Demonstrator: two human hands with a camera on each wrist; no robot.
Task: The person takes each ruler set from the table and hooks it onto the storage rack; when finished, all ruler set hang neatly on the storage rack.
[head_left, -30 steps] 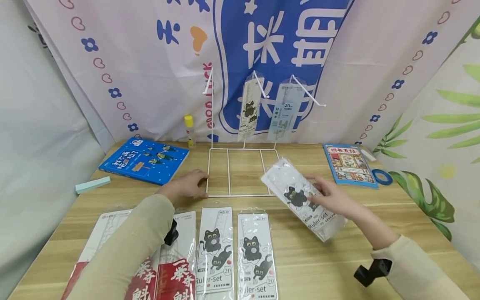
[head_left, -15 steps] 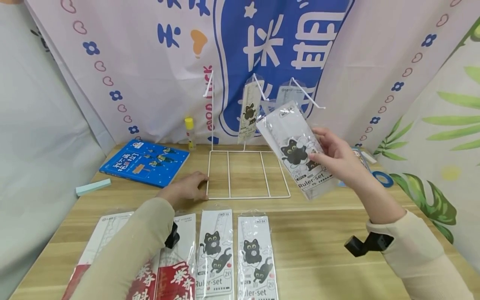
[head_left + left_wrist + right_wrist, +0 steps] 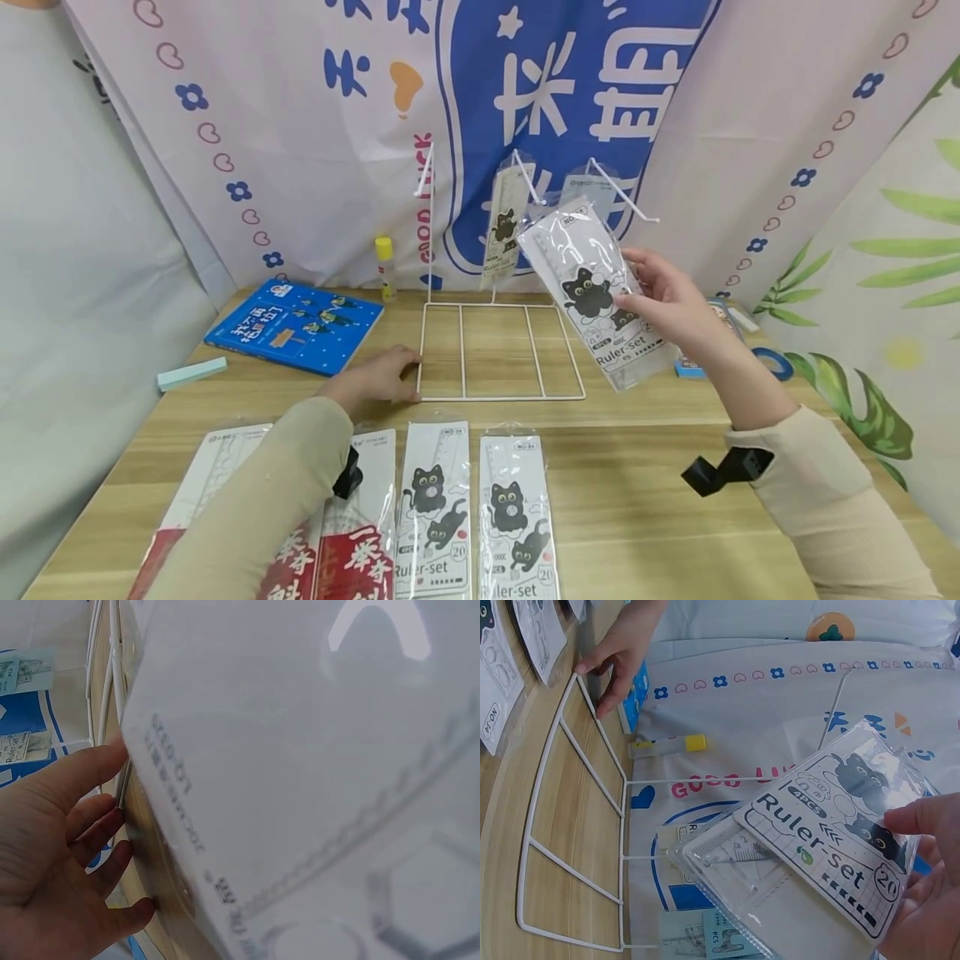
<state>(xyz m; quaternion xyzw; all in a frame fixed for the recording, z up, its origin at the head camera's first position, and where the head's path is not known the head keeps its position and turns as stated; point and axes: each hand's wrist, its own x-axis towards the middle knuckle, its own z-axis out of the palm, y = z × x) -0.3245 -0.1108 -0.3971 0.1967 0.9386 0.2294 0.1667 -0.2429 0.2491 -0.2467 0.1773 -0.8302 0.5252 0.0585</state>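
Observation:
My right hand (image 3: 667, 300) pinches a clear-sleeved ruler set (image 3: 588, 283) printed with black cats, thumb on its front. The set is tilted in the air before the right hook of a white wire display rack (image 3: 501, 398), partly covering a pale blue ruler set (image 3: 588, 187) there. On the middle hook hangs another cat ruler set (image 3: 504, 225). At the left front corner of the rack's base, my left hand (image 3: 378, 375) rests with its fingertips touching the wire. The right wrist view shows the held packet (image 3: 840, 840) close up.
Two cat ruler sets (image 3: 435, 508) and red-and-white ruler packets (image 3: 360, 517) lie along the front, partly under the left sleeve. A blue book (image 3: 296, 325) and a glue stick (image 3: 386, 271) stand left of the rack. Blue tape (image 3: 772, 363) lies at right.
My right hand has lifted the cat ruler set from low over the table toward the right hook, then barely moved in the last half second. The left hand has stayed at the rack corner.

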